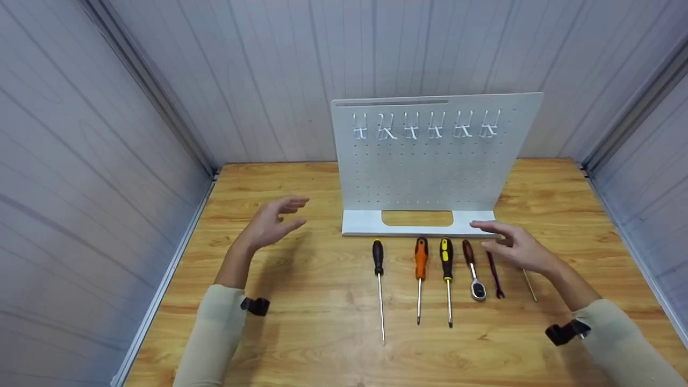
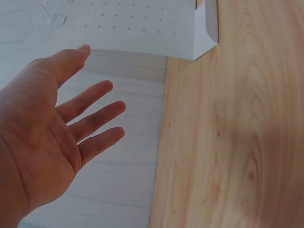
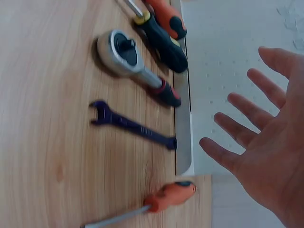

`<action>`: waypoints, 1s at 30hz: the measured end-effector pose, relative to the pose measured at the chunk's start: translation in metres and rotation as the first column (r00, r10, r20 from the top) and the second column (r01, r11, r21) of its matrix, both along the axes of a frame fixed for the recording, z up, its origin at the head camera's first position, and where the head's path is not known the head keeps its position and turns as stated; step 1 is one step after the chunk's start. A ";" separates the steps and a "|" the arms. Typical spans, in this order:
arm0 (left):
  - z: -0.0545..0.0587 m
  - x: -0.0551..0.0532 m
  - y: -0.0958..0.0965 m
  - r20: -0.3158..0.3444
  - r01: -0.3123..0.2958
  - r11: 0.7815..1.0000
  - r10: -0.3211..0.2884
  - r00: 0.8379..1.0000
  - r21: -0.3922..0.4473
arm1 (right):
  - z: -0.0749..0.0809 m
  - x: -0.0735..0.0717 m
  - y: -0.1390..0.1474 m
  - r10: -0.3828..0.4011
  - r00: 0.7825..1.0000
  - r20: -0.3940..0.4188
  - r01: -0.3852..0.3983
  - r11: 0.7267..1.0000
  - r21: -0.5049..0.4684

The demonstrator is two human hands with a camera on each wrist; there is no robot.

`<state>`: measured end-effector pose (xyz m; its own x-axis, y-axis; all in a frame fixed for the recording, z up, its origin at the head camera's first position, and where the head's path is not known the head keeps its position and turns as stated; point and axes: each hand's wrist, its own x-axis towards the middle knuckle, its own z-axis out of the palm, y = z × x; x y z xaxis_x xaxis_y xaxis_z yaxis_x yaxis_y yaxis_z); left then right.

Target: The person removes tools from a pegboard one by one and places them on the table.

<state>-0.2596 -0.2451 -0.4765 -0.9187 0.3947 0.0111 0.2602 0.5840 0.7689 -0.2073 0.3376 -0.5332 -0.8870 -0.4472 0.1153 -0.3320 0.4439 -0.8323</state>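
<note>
My left hand (image 1: 271,223) hovers over the table left of the white pegboard (image 1: 424,172), fingers extended and nothing in them. My right hand (image 1: 518,247) is above the right end of the tool row, its fingers spread and empty in the right wrist view. Beneath and beside it lie a dark purple wrench (image 3: 135,127), a ratchet (image 3: 124,54) and an orange-handled screwdriver (image 3: 171,195), whose handle the hand hides in the head view. Further left lie a yellow-and-black screwdriver (image 1: 446,260), an orange screwdriver (image 1: 421,260) and a black screwdriver (image 1: 378,260).
Several white double hooks (image 1: 411,129) line the upper pegboard, which stands on a white base (image 1: 363,221) with a cut-out. The wooden table (image 1: 312,333) is bounded by pale panel walls (image 1: 269,80) at the back and both sides.
</note>
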 end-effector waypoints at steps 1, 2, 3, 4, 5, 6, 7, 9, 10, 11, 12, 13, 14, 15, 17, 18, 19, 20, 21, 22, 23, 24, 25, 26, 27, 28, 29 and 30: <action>-0.002 0.002 -0.004 0.009 -0.002 1.000 0.002 1.000 0.004 | 0.000 0.000 0.004 -0.011 1.000 -0.004 0.011 1.000 0.008; -0.004 0.004 -0.007 0.018 -0.005 1.000 0.005 1.000 0.005 | 0.000 0.001 0.008 -0.024 1.000 -0.005 0.024 1.000 0.018; -0.006 0.006 -0.011 0.027 -0.011 1.000 0.010 1.000 0.009 | 0.001 0.001 0.012 -0.035 0.999 -0.003 0.035 0.999 0.028; -0.009 0.007 -0.015 0.035 -0.015 1.000 0.015 0.999 0.012 | 0.001 0.002 0.016 -0.045 0.999 -0.001 0.045 0.998 0.037; -0.011 0.009 -0.018 0.044 -0.022 1.000 0.021 0.999 0.015 | 0.001 0.003 0.020 -0.055 0.998 0.001 0.055 0.998 0.043; -0.014 0.011 -0.021 0.048 -0.028 0.999 0.027 0.999 0.019 | 0.002 0.004 0.024 -0.062 0.998 0.005 0.062 0.997 0.042; -0.016 0.012 -0.023 0.050 -0.033 0.999 0.031 0.998 0.021 | 0.002 0.005 0.028 -0.068 0.998 0.006 0.068 0.997 0.042; -0.019 0.014 -0.028 0.051 -0.045 0.999 0.044 0.998 0.023 | 0.003 0.006 0.034 -0.080 0.997 0.019 0.079 0.996 0.039; -0.020 0.014 -0.030 0.048 -0.050 0.999 0.048 0.998 0.023 | 0.005 0.006 0.037 -0.091 0.996 0.021 0.090 0.995 0.048; -0.020 0.014 -0.032 0.047 -0.057 0.998 0.056 0.997 0.022 | 0.006 0.006 0.040 -0.101 0.995 0.019 0.100 0.994 0.051; -0.021 0.014 -0.033 0.044 -0.060 0.998 0.060 0.997 0.019 | 0.007 0.006 0.043 -0.111 0.994 0.019 0.110 0.992 0.054; -0.020 0.014 -0.035 0.044 -0.065 0.998 0.064 0.997 0.019 | 0.009 0.005 0.046 -0.121 0.993 0.018 0.119 0.991 0.054; -0.019 0.014 -0.036 0.042 -0.069 0.997 0.069 0.997 0.019 | 0.010 0.004 0.049 -0.129 0.991 0.018 0.128 0.990 0.056; -0.018 0.013 -0.036 0.041 -0.073 0.997 0.072 0.997 0.018 | 0.011 0.003 0.053 -0.137 0.990 0.014 0.136 0.989 0.059; -0.014 0.011 -0.037 0.039 -0.075 0.997 0.075 0.996 0.013 | 0.014 0.001 0.059 -0.151 0.988 -0.002 0.151 0.987 0.053; -0.012 0.010 -0.037 0.034 -0.075 0.997 0.074 0.997 0.010 | 0.015 0.000 0.063 -0.159 0.987 -0.009 0.159 0.986 0.047; -0.010 0.009 -0.037 0.028 -0.077 0.997 0.077 0.997 0.007 | 0.017 -0.001 0.066 -0.168 0.986 -0.017 0.168 0.985 0.044; -0.007 0.007 -0.037 0.021 -0.079 0.997 0.079 0.997 0.004 | 0.020 -0.002 0.069 -0.180 0.983 -0.029 0.181 0.982 0.048; -0.005 0.005 -0.037 0.012 -0.083 0.997 0.083 0.996 0.002 | 0.022 -0.004 0.073 -0.195 0.980 -0.041 0.196 0.979 0.051; -0.002 0.004 -0.036 0.004 -0.091 0.996 0.091 0.996 0.004 | 0.025 -0.005 0.076 -0.209 0.977 -0.050 0.211 0.976 0.052; 0.001 0.002 -0.036 -0.004 -0.102 0.995 0.102 0.995 0.006 | 0.027 -0.006 0.079 -0.223 0.973 -0.060 0.227 0.972 0.056; 0.003 0.001 -0.036 -0.014 -0.115 0.993 0.115 0.993 0.010 | 0.030 -0.008 0.081 -0.238 0.969 -0.066 0.241 0.969 0.055; 0.004 -0.001 -0.036 -0.023 -0.131 0.991 0.131 0.991 0.017 | 0.032 -0.009 0.084 -0.252 0.965 -0.073 0.256 0.965 0.059; 0.005 -0.002 -0.036 -0.038 -0.147 0.989 0.148 0.988 0.021 | 0.034 -0.010 0.086 -0.267 0.961 -0.078 0.272 0.961 0.060; 0.006 -0.002 -0.035 -0.056 -0.167 0.986 0.168 0.984 0.025 | 0.036 -0.011 0.087 -0.280 0.956 -0.084 0.285 0.957 0.060; 0.005 -0.002 -0.034 -0.079 -0.189 0.982 0.190 0.979 0.024 | 0.037 -0.011 0.089 -0.295 0.951 -0.090 0.300 0.952 0.060; 0.004 -0.002 -0.033 -0.111 -0.209 0.978 0.210 0.971 0.015 | 0.037 -0.011 0.090 -0.313 0.945 -0.098 0.319 0.946 0.057; 0.003 -0.002 -0.032 -0.148 -0.232 0.973 0.230 0.962 0.003 | 0.037 -0.011 0.090 -0.329 0.939 -0.102 0.335 0.941 0.046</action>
